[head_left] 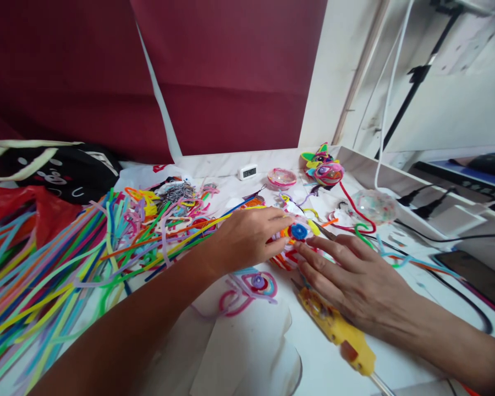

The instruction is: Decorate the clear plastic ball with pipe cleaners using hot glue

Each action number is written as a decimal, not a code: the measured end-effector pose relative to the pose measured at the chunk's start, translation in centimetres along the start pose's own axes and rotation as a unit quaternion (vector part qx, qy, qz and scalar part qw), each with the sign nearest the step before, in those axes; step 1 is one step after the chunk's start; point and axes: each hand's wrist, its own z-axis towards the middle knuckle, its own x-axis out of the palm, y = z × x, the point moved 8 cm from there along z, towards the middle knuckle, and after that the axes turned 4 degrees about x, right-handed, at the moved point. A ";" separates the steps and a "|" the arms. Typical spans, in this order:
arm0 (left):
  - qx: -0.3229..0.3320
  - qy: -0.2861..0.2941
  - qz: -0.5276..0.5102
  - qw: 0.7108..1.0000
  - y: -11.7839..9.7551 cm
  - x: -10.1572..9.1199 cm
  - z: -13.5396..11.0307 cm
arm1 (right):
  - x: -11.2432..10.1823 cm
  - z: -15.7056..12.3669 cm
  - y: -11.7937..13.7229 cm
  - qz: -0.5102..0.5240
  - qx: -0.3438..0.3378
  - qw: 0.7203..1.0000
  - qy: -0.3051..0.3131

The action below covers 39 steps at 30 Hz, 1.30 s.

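Note:
My left hand [247,237] rests on the white table, fingers curled against a small pipe-cleaner figure [293,242] with a blue coiled disc on it. My right hand [346,275] lies flat beside it, fingers stretched out and touching the figure's near side. Under my right palm lies a yellow glue gun [338,330], not gripped. A pink and purple coiled pipe-cleaner piece [251,289] lies on white paper just below my left wrist.
A big heap of coloured pipe cleaners [66,258] covers the left. A black bag [66,170] and red plastic [20,206] sit far left. At the back stand a small clock [248,172], a pink dish [281,177], a finished figure [324,168] and a clear ball [374,206]. Cables and a phone [478,278] lie right.

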 end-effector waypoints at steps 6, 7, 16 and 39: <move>-0.002 -0.005 -0.025 1.000 -0.1 -0.1 0.1 | -0.1 -0.1 0.1 -0.022 -0.002 1.000 -0.010; -0.004 -0.005 -0.027 1.000 -0.1 -0.2 0.1 | -0.1 -0.1 0.1 -0.023 0.001 1.000 -0.010; -0.010 -0.006 -0.017 1.000 -0.2 -0.2 0.2 | -0.5 0.2 0.0 -0.006 0.000 1.000 -0.021; -0.035 0.012 -0.011 0.999 0.2 -0.1 0.0 | -5.6 -2.7 -0.8 0.093 0.023 0.992 -0.081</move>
